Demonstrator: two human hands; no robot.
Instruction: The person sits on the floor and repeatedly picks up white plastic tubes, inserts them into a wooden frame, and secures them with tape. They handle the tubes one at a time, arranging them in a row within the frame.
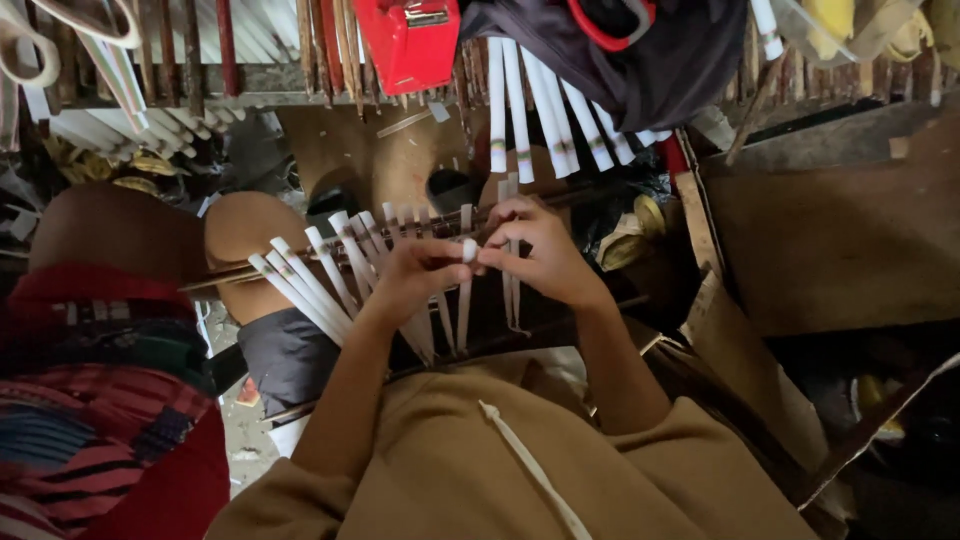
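The fingers (447, 256) of the left hand (415, 275) are drawn together, thumb and forefinger pinched on a small white piece (469, 250) at the top of a white strip (464, 300). Just across from them, the right hand (540, 255) has its fingers closed on the same spot from the other side, so the white piece sits between the two sets of fingertips, touching both. The white strip hangs down from that pinch, below the hands. It is one of a row of white strips (320, 280) laid side by side across a thin dark stick (290, 268) that runs slantwise under both hands; the strips to the left fan out tilted, those by the hands stand nearly upright. Farther off, more white strips (540, 125) with coloured bands hang from a rack of sticks (180, 60), beside a red box (410, 40) and a dark cloth (620, 60). At the left sits another person, a bare knee (250, 225) and a red patterned garment (100, 400) in view. Cardboard (830, 240) lies to the right.
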